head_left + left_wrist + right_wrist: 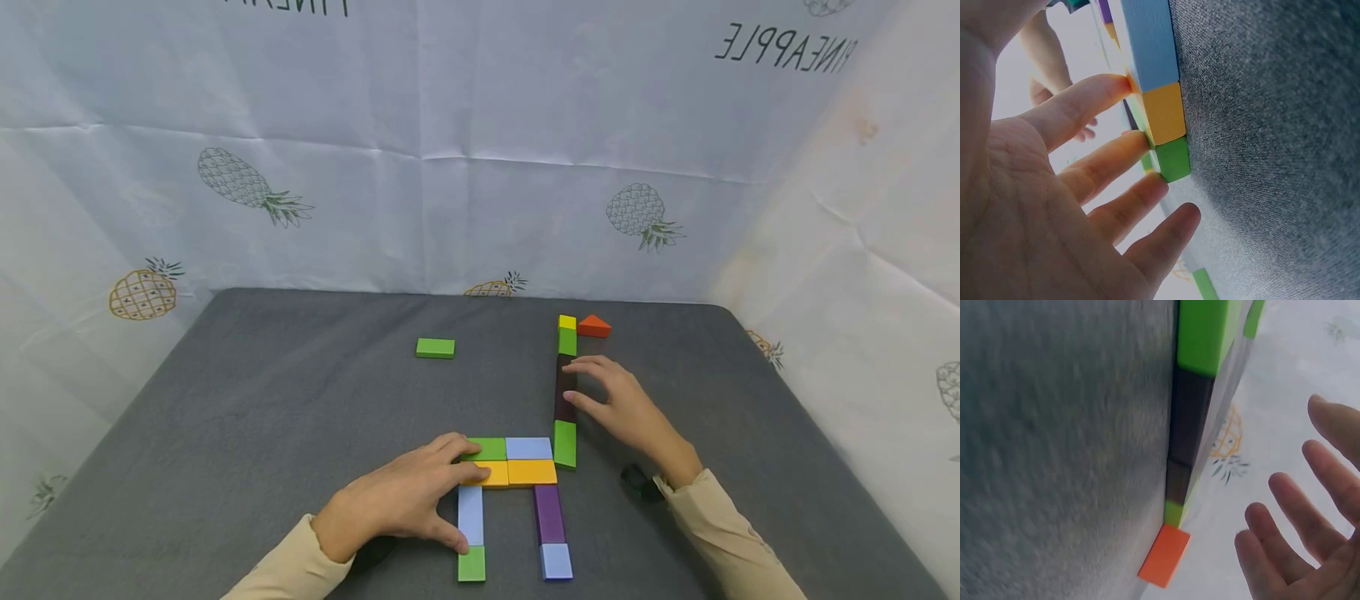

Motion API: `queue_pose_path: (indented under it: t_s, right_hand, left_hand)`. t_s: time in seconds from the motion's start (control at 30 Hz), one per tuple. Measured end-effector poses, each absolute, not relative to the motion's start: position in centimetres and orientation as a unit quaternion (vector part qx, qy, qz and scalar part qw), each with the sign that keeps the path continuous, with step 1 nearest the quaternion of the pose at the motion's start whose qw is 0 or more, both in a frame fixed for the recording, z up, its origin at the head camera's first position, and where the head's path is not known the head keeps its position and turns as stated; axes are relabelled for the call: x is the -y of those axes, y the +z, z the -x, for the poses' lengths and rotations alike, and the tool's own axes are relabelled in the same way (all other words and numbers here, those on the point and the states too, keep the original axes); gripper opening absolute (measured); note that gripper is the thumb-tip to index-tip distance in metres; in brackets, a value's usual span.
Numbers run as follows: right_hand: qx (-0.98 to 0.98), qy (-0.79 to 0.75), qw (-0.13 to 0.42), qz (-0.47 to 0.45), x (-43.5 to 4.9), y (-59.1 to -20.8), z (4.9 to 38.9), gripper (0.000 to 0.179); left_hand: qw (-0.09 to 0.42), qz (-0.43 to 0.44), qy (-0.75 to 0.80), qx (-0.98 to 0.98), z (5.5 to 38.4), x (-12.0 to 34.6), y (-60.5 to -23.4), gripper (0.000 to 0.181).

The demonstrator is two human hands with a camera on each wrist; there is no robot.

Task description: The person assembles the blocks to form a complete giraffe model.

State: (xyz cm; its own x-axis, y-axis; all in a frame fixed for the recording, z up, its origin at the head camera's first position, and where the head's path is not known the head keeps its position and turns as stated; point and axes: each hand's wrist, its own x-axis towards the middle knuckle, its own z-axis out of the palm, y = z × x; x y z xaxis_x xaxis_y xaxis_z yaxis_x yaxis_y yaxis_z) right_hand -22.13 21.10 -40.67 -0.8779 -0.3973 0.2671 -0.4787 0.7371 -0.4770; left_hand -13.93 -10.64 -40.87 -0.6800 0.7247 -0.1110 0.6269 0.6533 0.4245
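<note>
Flat coloured blocks form a figure on the table. My left hand [401, 493] lies at its left side, fingers stretched out. Fingertips touch the left orange block [1164, 115] and the green block [1174, 159]; the thumb is by the light blue block [470, 512] and lower green block [472, 565]. My right hand [630, 408] is over the dark block [564, 400] in the upright column, its fingers spread and holding nothing. In the right wrist view these fingers stand apart from the column. Green blocks [566, 446] adjoin the dark one, with a yellow block [567, 322] at the top.
A red triangular block [594, 327] lies beside the column's top. One green block [435, 348] lies alone towards the back. Purple [549, 514] and light blue [557, 562] blocks make the right leg. A pineapple-print cloth [465, 225] hangs behind the grey table [300, 375].
</note>
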Motion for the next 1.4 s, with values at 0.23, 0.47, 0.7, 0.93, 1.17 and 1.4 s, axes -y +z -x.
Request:
queue_pose_path:
  t_s: [0.23, 0.47, 0.7, 0.93, 1.17, 1.4]
  right_hand:
    - [0.928, 0.263, 0.049, -0.257, -20.5, -41.1, 20.3, 0.041]
    - [0.923, 0.252, 0.020, -0.289, -19.9, -41.8, 19.0, 0.042]
    - [0.911, 0.248, -0.017, -0.330, -19.2, -41.7, 18.1, 0.041]
    - [0.903, 0.235, -0.091, -0.348, -18.4, -41.4, 17.4, 0.037]
    - [0.902, 0.233, -0.107, -0.348, -18.2, -41.4, 17.2, 0.033]
    - [0.899, 0.225, -0.091, -0.364, -18.1, -41.4, 17.1, 0.034]
  left_hand:
    - [0.132, -0.380, 0.179, -0.898, 14.0, 10.6, -41.0, 0.071]
    - [0.128, -0.383, 0.176, -0.898, 14.2, 10.7, -41.1, 0.071]
    - [0.121, -0.385, 0.170, -0.899, 14.1, 10.6, -41.1, 0.071]
    - [0.099, -0.389, 0.173, -0.899, 14.3, 10.7, -41.0, 0.073]
    - [0.065, -0.391, 0.201, -0.896, 14.9, 10.9, -41.2, 0.058]
    - [0.027, -0.364, 0.212, -0.906, 16.1, 11.7, -41.3, 0.052]
